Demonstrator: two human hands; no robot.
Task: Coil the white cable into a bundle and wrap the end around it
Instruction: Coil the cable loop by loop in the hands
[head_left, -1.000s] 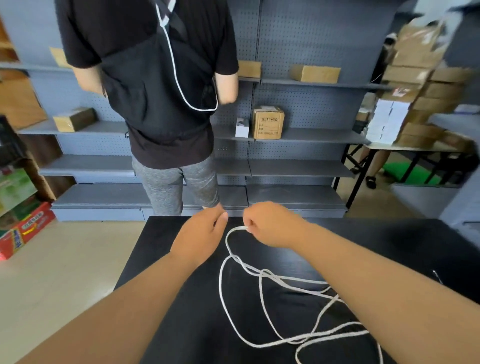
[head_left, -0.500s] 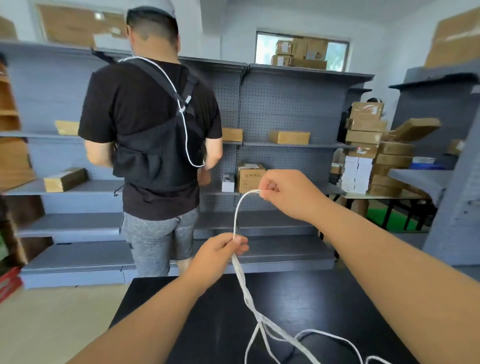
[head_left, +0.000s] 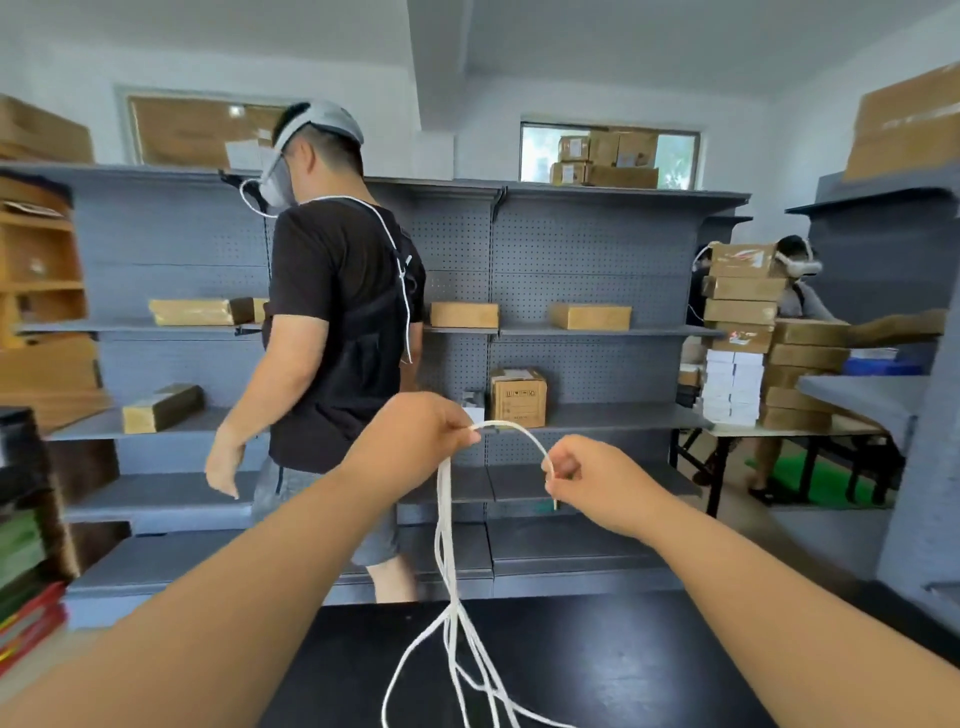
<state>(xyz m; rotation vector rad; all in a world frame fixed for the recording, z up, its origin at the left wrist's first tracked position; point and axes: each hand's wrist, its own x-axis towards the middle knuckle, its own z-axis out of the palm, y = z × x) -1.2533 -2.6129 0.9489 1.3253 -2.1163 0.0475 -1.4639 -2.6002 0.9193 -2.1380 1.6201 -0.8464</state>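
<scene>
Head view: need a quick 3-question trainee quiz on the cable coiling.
1. True or false: the white cable lies wholly flat on the black table.
2. What does the right hand pinch?
3. The hanging strands are gathered in the grip of: A) the left hand B) the right hand C) neither hand.

Key
1. False: several strands hang from a raised hand down to the table.
2. The white cable near its free end, whose tip pokes out below the fingers.
3. A.
</scene>
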